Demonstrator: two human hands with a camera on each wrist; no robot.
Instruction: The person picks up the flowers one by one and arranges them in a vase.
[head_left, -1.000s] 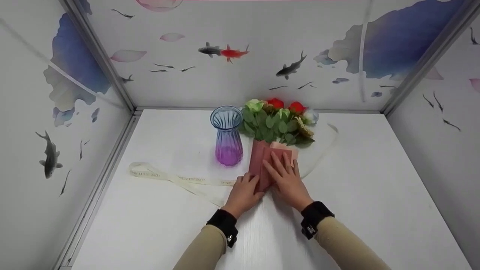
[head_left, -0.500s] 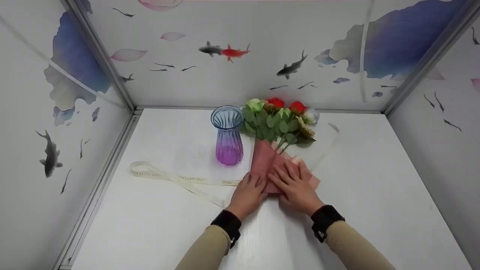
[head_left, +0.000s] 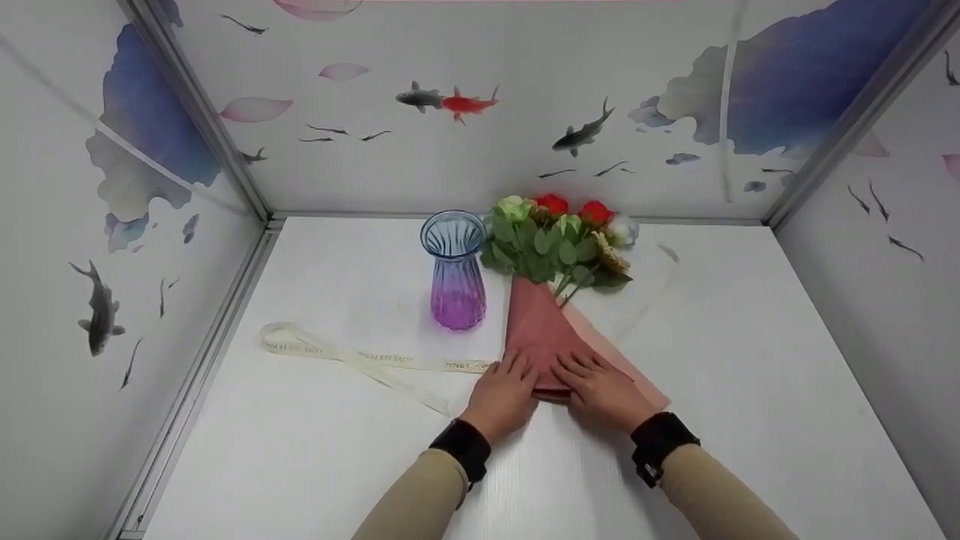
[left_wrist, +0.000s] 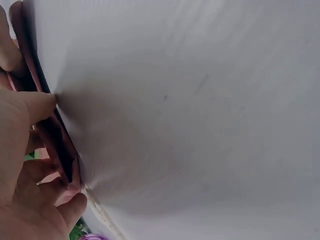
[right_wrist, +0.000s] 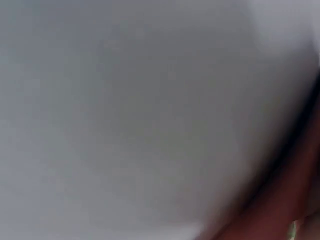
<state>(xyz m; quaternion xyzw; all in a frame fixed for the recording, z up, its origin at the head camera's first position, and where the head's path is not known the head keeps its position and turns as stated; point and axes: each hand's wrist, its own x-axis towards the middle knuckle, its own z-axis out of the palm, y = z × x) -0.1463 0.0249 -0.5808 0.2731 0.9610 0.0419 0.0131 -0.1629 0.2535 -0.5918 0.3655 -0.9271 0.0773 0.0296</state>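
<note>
Left hand (head_left: 502, 397) pinched the wrapping paper (head_left: 544, 322) while the right hand (head_left: 609, 394) lay spread over it, apparently to pin the fold. Flowers (head_left: 566, 226) poked out beyond, likely for display.

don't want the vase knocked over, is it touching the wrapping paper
Apart: the head view shows a strip of white table between the vase and wrapping paper.
</note>
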